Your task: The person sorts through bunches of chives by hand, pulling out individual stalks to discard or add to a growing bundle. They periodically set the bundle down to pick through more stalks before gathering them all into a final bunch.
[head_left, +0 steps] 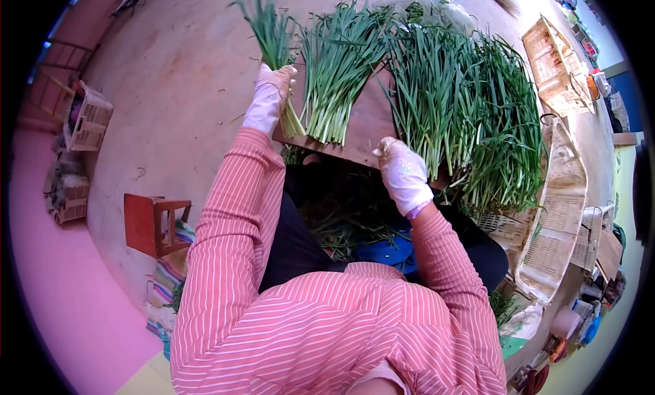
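My left hand (274, 86), in a white glove, is closed around a bunch of garlic chives (271, 39) at the table's left edge. The leaves point up and away, and the pale stems stick out below the fist. Just right of it, a pile of garlic chives (341, 61) lies on the brown table (374, 108). My right hand (402, 170), also gloved, is held above the near edge of the table with its fingers curled in; whatever they may hold is hidden. Beside it spreads a larger heap of garlic chives (443, 88).
A small red stool (153, 224) stands on the floor at left. Cream plastic crates (556, 211) lie at right, with another crate (556, 64) farther back. Loose greens and a blue thing (382, 252) are below the table, between my legs. Clear plastic (447, 14) lies behind the heap.
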Action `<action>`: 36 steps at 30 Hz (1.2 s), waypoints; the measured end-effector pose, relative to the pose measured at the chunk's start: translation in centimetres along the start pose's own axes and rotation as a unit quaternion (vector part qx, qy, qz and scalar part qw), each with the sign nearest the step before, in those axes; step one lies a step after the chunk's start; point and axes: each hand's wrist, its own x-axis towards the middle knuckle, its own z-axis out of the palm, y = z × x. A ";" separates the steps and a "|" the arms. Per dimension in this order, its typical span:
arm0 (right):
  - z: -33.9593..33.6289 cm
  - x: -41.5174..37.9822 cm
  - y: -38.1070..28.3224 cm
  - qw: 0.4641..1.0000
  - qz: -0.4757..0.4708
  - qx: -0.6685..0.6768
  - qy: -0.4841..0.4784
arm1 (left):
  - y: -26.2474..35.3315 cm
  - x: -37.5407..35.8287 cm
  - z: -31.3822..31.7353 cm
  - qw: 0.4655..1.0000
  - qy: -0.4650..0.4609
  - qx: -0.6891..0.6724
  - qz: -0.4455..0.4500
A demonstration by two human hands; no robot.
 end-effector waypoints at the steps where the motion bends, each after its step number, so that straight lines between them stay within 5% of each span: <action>1: 0.3 0.9 0.4 1.000 0.001 0.009 0.003 | -2.6 2.5 0.2 0.996 -0.008 0.083 0.015; 6: 2.1 4.2 1.2 1.000 -0.002 0.015 0.008 | -2.8 1.4 2.8 0.972 -0.071 0.205 0.091; 9: 3.9 5.9 1.3 0.999 -0.020 0.020 0.028 | -5.2 2.3 4.6 0.899 -0.011 0.410 0.156; 15: 5.2 8.8 -1.0 0.993 0.054 0.079 -0.068 | -5.4 1.0 6.6 0.924 -0.142 0.316 0.160; 19: 2.8 6.6 -0.9 0.984 0.035 0.150 -0.084 | -3.8 0.7 6.3 0.904 -0.112 0.398 0.111; 21: 1.5 3.8 -1.0 0.995 -0.005 0.100 -0.014 | -6.0 2.1 5.7 0.909 -0.042 0.378 0.172; 24: 0.0 0.0 -1.2 0.996 -0.039 0.078 0.024 | -4.5 1.0 5.4 0.911 -0.074 0.391 0.105; 27: -2.6 -2.8 -1.6 0.995 0.072 0.063 -0.042 | -2.3 -1.6 5.5 0.918 -0.164 0.353 0.078; 31: -3.9 -5.3 0.7 0.986 0.153 0.039 0.059 | -5.4 0.2 5.0 0.936 -0.086 0.284 0.187; 36: -4.2 -5.7 2.1 0.975 0.179 0.067 0.117 | -5.7 1.3 4.3 0.929 -0.026 0.338 0.152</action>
